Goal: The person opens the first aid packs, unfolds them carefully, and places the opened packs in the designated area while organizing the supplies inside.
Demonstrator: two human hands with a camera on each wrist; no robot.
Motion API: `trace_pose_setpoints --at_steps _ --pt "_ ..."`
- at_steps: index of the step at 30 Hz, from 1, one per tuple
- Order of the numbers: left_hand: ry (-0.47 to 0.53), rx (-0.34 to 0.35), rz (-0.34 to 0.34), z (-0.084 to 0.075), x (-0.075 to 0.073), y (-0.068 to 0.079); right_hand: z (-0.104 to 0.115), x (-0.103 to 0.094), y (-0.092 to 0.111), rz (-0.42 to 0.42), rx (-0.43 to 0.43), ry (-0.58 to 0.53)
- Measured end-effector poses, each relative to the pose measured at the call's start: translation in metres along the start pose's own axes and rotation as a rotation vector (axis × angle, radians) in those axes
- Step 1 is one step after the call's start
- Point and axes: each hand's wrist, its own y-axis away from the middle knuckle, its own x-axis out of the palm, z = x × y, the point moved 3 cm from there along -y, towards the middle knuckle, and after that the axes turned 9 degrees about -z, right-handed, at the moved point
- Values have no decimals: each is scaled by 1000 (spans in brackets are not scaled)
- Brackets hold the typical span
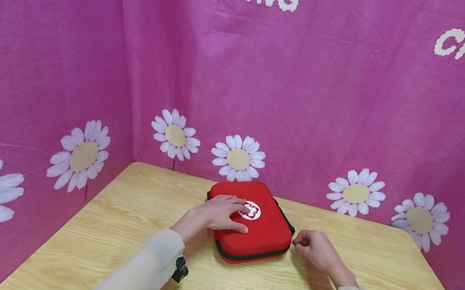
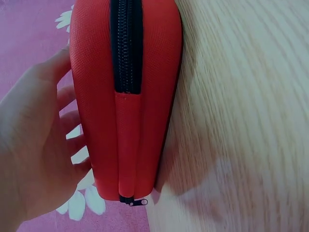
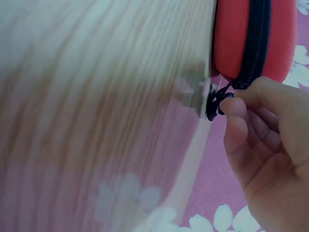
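A red zip-up case [image 1: 265, 235] with a round white emblem [image 1: 250, 210] lies closed on the table. My left hand [image 1: 221, 213] rests on its lid with the fingers spread, partly covering the emblem. At the case's near right corner, my right hand [image 1: 319, 248] pinches a small zipper pull [image 3: 232, 86] between thumb and forefinger. A dark zipper [image 3: 257, 34] runs along the case's side. In the left wrist view, another zipper pull [image 2: 140, 202] hangs at the end of a red fabric strip [image 2: 129, 145].
The light wooden table [image 1: 233, 288] meets pink cloth walls [image 1: 306, 101] with daisies and white lettering at the back and sides. A dark strap or handle [image 1: 286, 216] sticks out along the case's right side.
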Motion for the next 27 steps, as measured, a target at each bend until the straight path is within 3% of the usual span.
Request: trace_pose_setpoints --at_steps 9,15,27 --pt "-12 -47 2 -4 4 1 7 -5 12 48 -51 -30" --pt "-36 -46 -19 -7 3 4 12 -5 17 126 -65 -80" --pt "-68 -90 -61 -13 6 5 36 4 21 197 -101 -133"
